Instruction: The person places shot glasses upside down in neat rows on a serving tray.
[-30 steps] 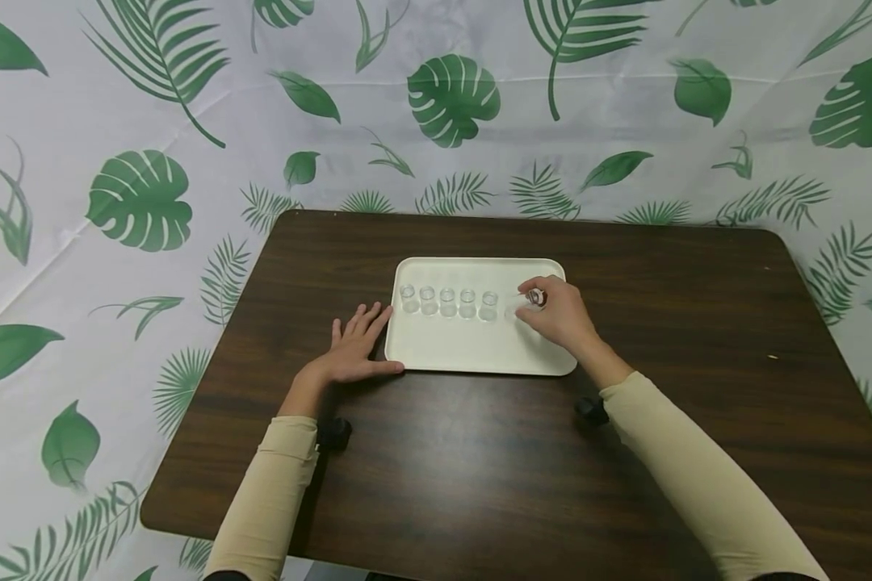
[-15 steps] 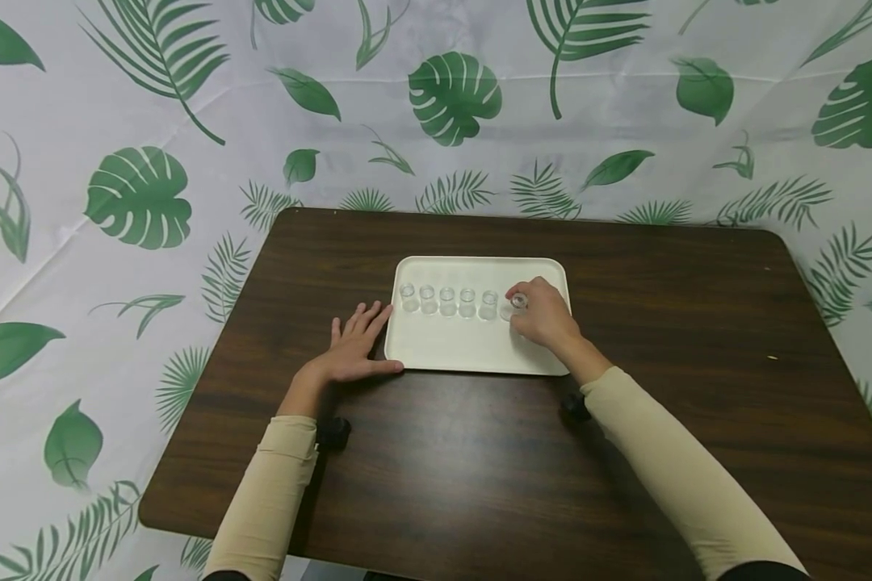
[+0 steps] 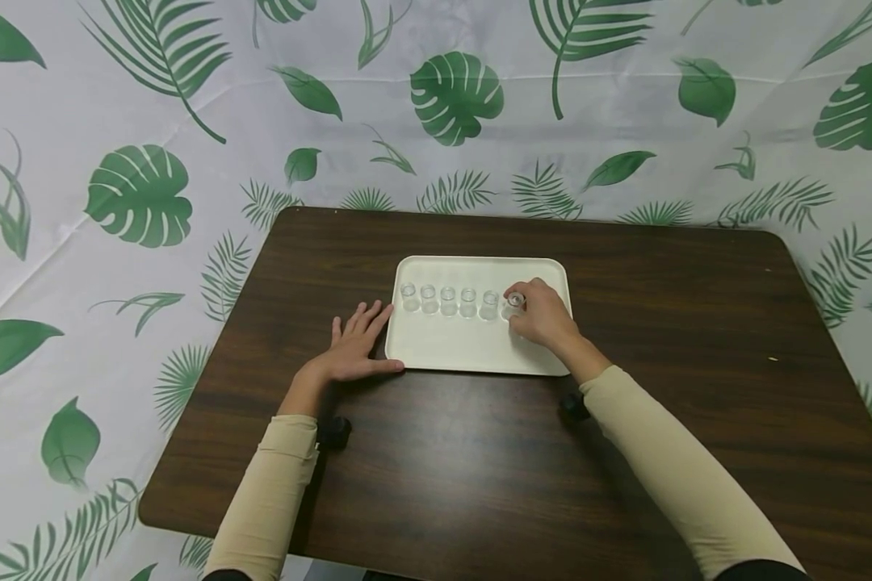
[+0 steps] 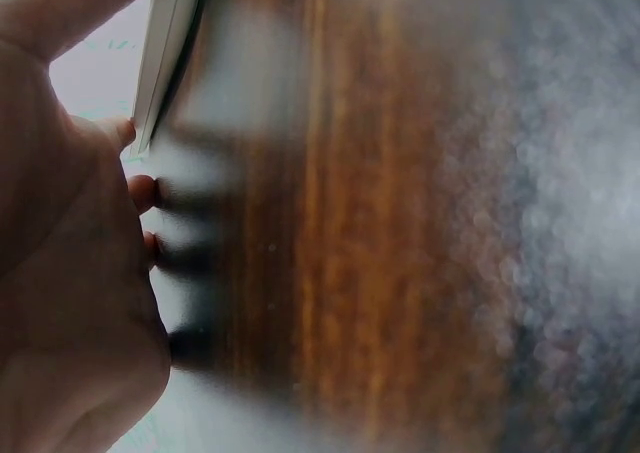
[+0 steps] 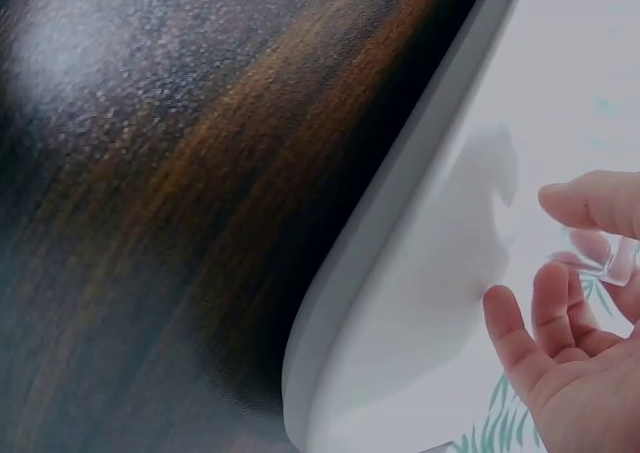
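A row of several small clear jars (image 3: 447,303) stands on the white tray (image 3: 465,347) in the head view. At the row's right end my right hand (image 3: 545,315) holds another clear jar (image 3: 513,303), its rim showing between thumb and fingers. The right wrist view shows part of this clear jar (image 5: 605,260) behind the fingertips (image 5: 552,283); most of it is hidden. My left hand (image 3: 352,353) lies with spread fingers at the tray's left side, the thumb at its lower left corner. In the left wrist view, the left hand (image 4: 70,243) is beside the tray edge.
The tray rests on a dark wood-grain table (image 3: 450,468). A white cloth with green leaf prints (image 3: 450,101) hangs behind and at the sides. A small light fleck (image 3: 773,358) lies on the table at right.
My right hand has moved left with the jar, closer to the row, and the jar has gone from tilted to more upright. My left hand has stayed in place.
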Demonstrator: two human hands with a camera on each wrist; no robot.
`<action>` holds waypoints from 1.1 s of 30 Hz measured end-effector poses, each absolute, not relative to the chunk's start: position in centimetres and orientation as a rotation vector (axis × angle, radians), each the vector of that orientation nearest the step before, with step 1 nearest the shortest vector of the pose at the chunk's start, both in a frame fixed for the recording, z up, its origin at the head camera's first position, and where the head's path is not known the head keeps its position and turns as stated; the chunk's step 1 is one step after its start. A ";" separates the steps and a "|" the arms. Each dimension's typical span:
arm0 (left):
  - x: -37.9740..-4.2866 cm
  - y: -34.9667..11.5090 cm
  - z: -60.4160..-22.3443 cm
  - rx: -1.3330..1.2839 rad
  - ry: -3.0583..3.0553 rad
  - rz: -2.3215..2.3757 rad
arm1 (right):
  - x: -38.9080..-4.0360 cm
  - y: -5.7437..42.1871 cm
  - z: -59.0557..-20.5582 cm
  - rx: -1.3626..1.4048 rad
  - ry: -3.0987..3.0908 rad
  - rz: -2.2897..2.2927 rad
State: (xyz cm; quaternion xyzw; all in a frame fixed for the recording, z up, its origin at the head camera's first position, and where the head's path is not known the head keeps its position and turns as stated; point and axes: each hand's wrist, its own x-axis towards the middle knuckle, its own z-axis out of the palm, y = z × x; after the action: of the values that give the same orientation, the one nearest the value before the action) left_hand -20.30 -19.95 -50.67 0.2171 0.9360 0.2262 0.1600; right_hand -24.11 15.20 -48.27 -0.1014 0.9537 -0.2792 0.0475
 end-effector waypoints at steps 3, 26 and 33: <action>-20.3 -20.0 -50.7 0.620 2.674 0.649 | -24.1 15.3 -48.3 -0.312 2.906 -0.851; -20.1 -19.9 -50.3 0.616 2.662 0.654 | -22.3 18.2 -47.8 -0.356 2.860 -1.020; -20.3 -20.0 -50.4 0.597 2.652 0.638 | -20.9 21.1 -47.7 -0.437 2.861 -1.211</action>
State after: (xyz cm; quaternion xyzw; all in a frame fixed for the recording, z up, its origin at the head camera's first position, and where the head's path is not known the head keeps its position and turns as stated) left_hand -20.25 -19.99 -50.42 0.2105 0.9354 0.2251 0.1735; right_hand -20.92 21.05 -47.68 -0.1393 0.9119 -0.3861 0.0022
